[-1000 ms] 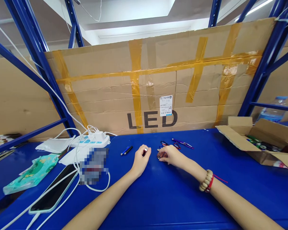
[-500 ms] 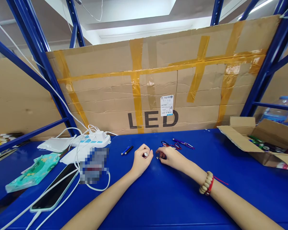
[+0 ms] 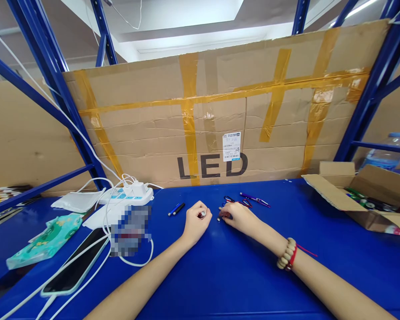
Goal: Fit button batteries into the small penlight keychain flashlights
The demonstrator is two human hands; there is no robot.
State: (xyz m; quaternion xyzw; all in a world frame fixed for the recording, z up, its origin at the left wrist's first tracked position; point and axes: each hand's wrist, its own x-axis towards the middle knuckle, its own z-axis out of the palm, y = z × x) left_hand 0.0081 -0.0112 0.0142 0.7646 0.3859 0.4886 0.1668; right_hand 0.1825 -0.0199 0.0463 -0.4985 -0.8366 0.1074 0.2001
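My left hand (image 3: 195, 223) is closed around a small cylinder (image 3: 203, 214) whose pale silver end shows between thumb and forefinger; the rest of it is hidden. Just to the right, my right hand (image 3: 238, 216) is curled low over the table with its fingertips together. A tiny shiny silver piece (image 3: 219, 219) shows at those fingertips, and what else they hold is too small to name. Behind the right hand lie a purple pen (image 3: 255, 199) and a red and black looped thing (image 3: 246, 203), partly covered. Short blue and black pen-like pieces (image 3: 176, 209) lie left of my left hand.
On the left are a white power strip (image 3: 133, 194) with cables, a phone (image 3: 75, 262) and a green tissue pack (image 3: 45, 240). An opened cardboard box (image 3: 340, 195) with small items stands at the right. A tall cardboard sheet (image 3: 153, 142) closes off the back of the blue table (image 3: 200, 284).
My right hand has shifted slightly right and its fingertips have drawn in. The cylinder's end in my left hand has tilted a little; that hand otherwise stays in place.
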